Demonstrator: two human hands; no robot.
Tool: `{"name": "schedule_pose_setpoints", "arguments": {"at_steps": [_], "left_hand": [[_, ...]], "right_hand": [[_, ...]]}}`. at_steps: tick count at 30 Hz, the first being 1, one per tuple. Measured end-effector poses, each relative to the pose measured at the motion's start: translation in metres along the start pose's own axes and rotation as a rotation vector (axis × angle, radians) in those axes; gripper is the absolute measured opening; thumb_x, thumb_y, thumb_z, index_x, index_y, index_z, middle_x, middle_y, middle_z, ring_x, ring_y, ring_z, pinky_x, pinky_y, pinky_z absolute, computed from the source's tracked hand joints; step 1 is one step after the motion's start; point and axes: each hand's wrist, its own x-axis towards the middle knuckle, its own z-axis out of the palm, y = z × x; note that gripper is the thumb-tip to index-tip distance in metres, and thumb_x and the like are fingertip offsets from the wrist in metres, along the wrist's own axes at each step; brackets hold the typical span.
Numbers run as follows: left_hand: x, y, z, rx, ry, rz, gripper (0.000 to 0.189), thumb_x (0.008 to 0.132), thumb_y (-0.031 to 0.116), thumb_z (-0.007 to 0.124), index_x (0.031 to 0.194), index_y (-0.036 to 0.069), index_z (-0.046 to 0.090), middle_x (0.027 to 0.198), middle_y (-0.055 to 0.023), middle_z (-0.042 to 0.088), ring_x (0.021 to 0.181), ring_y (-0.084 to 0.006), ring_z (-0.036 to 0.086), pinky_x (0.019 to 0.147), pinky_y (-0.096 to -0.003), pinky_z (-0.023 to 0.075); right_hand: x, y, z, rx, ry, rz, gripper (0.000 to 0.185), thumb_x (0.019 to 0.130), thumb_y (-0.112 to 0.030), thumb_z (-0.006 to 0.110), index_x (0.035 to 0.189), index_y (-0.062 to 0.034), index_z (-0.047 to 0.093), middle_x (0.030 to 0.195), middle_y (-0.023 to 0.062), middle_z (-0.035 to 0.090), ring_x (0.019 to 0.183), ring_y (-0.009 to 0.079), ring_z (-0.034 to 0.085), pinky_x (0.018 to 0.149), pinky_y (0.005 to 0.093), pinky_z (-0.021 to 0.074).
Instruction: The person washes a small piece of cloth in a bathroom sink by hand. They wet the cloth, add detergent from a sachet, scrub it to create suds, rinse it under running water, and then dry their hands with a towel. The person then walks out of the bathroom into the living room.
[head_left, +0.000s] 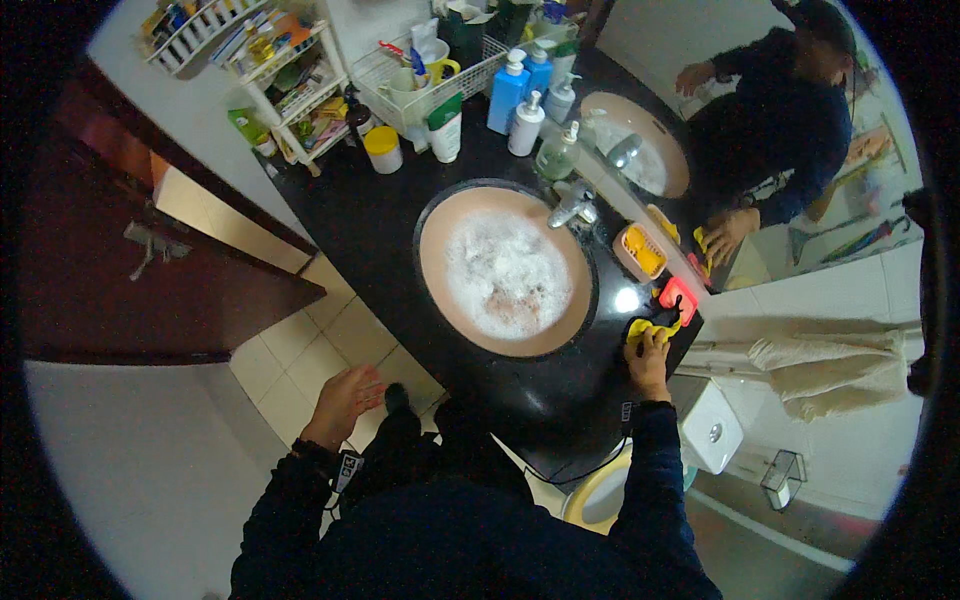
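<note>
My right hand (649, 364) presses on a yellow cloth (651, 328) at the right end of the black countertop (487, 397); its fingers partly cover the cloth. Just beyond it lies a pink-red dish (679, 298), with a small dark item against it. My left hand (343, 405) hangs over the tiled floor, left of the counter, fingers apart and holding nothing. Between and beyond the hands, an oval beige washbasin (457, 319) holds foamy water (510, 270). A chrome faucet (574, 206) stands at its far right rim. A pink soap basket (637, 251) with yellow items sits beside the basin.
Pump bottles (527, 124), a white tube (445, 131) and a yellow-lidded jar (383, 150) stand behind the basin, near a wire basket (412, 105) and a white shelf rack (289, 116). A mirror (630, 67) borders the counter. A towel (832, 371) hangs right; a yellow-rimmed basin (577, 510) is below.
</note>
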Motion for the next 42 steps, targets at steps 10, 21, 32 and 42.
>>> {"name": "schedule_pose_setpoints", "arguments": {"at_steps": [10, 21, 32, 42], "left_hand": [[-0.042, 0.014, -0.075, -0.749, -0.323, 0.287, 0.073, 0.103, 0.059, 0.033, 0.155, 0.007, 0.030, 0.156, -0.0167, 0.036, 0.142, -0.0369, 0.037, 0.116, -0.0532, 0.0288], [-0.151, -0.065, -0.229, -0.705, -0.003, 0.445, 0.069, 0.103, 0.057, 0.038, 0.149, 0.005, 0.039, 0.154, -0.0161, 0.040, 0.140, -0.0349, 0.041, 0.114, -0.0491, 0.0349], [-0.214, -0.200, -0.295, -0.953, 0.486, 0.577, 0.057, 0.100, 0.036, 0.058, 0.143, 0.001, 0.044, 0.147, -0.0178, 0.045, 0.131, -0.0362, 0.050, 0.108, -0.0480, 0.0426], [-0.291, -0.200, -0.260, -1.187, 1.078, 0.740, 0.057, 0.100, 0.034, 0.058, 0.142, -0.001, 0.042, 0.139, -0.0162, 0.051, 0.116, -0.0309, 0.060, 0.097, -0.0454, 0.0503]], "right_hand": [[-0.091, -0.188, -0.025, 0.969, -0.230, -0.170, 0.036, 0.102, -0.023, 0.061, 0.125, 0.0032, 0.064, 0.111, 0.0088, 0.072, 0.099, 0.0188, 0.068, 0.086, 0.0278, 0.0502], [-0.233, -0.350, 0.048, 0.690, -0.695, -0.468, 0.027, 0.098, -0.015, 0.064, 0.116, 0.0042, 0.068, 0.099, 0.0102, 0.073, 0.087, 0.0146, 0.067, 0.076, 0.0275, 0.0522], [-0.250, -0.445, 0.133, 0.316, -0.864, -1.135, 0.034, 0.099, -0.027, 0.061, 0.117, 0.0006, 0.067, 0.102, 0.0081, 0.071, 0.090, 0.0154, 0.068, 0.073, 0.0294, 0.0525], [-0.298, -0.575, 0.156, -0.052, -1.195, -1.352, 0.038, 0.097, -0.031, 0.061, 0.115, 0.0024, 0.067, 0.099, 0.0122, 0.071, 0.085, 0.0198, 0.067, 0.075, 0.0342, 0.0522]]}}
